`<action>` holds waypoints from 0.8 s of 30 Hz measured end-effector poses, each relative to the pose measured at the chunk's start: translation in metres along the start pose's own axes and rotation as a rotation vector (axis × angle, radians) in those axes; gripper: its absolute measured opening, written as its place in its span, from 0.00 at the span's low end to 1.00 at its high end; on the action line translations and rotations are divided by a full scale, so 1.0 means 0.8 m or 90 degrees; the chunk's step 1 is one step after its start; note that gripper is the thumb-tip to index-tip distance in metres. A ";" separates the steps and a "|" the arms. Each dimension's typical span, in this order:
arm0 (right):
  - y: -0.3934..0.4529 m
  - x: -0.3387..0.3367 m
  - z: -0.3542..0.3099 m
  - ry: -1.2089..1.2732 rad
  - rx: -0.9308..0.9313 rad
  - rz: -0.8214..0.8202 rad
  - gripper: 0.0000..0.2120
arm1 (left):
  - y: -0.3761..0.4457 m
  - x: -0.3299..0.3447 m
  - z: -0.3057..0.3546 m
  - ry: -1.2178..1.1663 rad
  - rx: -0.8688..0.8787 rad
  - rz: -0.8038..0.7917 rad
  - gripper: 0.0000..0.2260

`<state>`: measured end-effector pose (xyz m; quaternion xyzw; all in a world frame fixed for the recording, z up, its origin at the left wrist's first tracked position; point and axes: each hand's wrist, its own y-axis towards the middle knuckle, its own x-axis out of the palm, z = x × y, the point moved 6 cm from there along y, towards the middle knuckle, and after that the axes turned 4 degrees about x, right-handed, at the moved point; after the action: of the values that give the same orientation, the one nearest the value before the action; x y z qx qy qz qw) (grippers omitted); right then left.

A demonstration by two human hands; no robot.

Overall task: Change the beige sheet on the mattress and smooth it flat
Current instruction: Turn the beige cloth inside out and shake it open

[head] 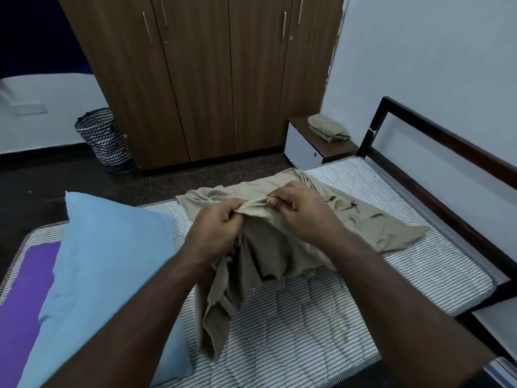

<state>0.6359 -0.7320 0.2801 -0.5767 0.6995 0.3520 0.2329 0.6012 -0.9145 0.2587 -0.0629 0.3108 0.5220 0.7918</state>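
Hands, left [221, 222] and right [300, 210], pinch one hem of the sheet [268, 247], bunched mid-mattress [321, 309]. Step seems unfolding; next, find corners and spread it wide.

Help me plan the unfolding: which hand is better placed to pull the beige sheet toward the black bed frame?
Right, probably. The right hand pinches the beige sheet on the side nearer the black bed frame; the left hand sits toward the blue pillow.

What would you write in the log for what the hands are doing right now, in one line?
left hand: pinching sheet edge | right hand: pinching same edge | beige sheet: bunched, partly lifted | mattress: mostly bare
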 end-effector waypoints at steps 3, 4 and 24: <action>-0.009 0.000 -0.002 -0.001 -0.060 0.110 0.07 | 0.005 -0.003 0.011 0.025 0.016 0.029 0.15; -0.010 -0.001 -0.003 -0.003 -0.072 0.136 0.07 | 0.005 -0.003 0.011 0.028 0.014 0.033 0.15; -0.046 0.011 0.107 -0.291 0.180 -0.229 0.16 | 0.012 -0.093 -0.062 -0.194 -0.141 0.430 0.04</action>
<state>0.6626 -0.6756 0.2105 -0.5587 0.5582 0.3249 0.5203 0.5524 -0.9898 0.2630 0.0362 0.1348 0.7871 0.6008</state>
